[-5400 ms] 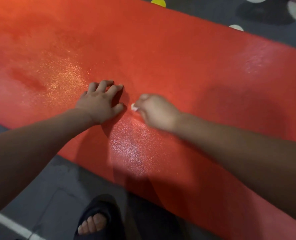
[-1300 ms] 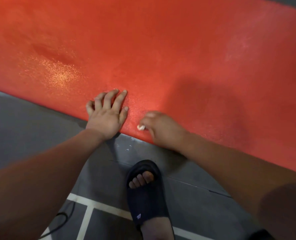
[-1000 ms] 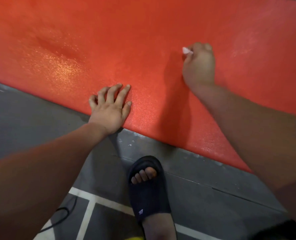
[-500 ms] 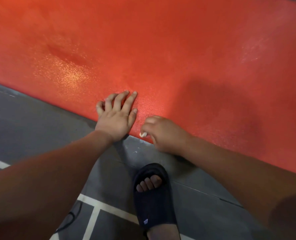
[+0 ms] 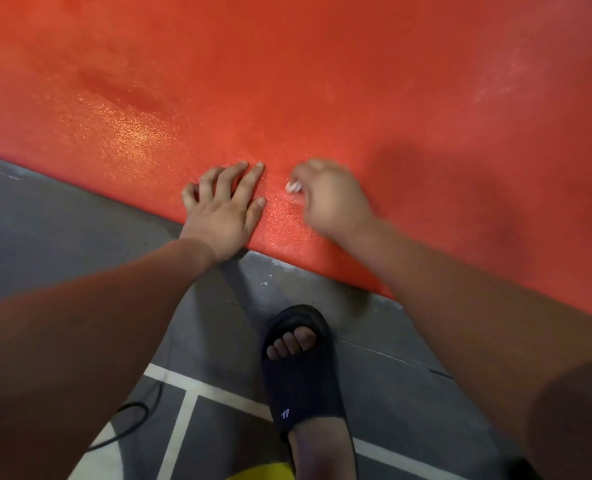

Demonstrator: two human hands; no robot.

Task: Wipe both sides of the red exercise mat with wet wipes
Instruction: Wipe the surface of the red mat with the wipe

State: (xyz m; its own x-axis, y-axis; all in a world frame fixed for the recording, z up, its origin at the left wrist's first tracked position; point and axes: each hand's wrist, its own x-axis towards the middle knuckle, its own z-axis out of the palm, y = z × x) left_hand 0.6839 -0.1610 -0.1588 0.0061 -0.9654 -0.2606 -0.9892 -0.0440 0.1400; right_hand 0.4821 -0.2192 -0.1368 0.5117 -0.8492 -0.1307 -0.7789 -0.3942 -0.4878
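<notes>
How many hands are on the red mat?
2. The left hand rests flat at the near edge of the red mat; the right hand is just beside it, gripping a small white wipe against the mat.

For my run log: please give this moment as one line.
left hand: fingers spread on red mat | right hand: holds wet wipe on mat

The right hand (image 5: 332, 202) is blurred, its curled fingers (image 5: 310, 168) burying nearly all of the wet wipe (image 5: 293, 186); only a white scrap shows. The red mat (image 5: 322, 81) runs off the top and both sides. A yellow something (image 5: 263, 472) is cropped at the bottom; the left forearm (image 5: 114, 323) hides part of a black cable (image 5: 133, 422).
</notes>
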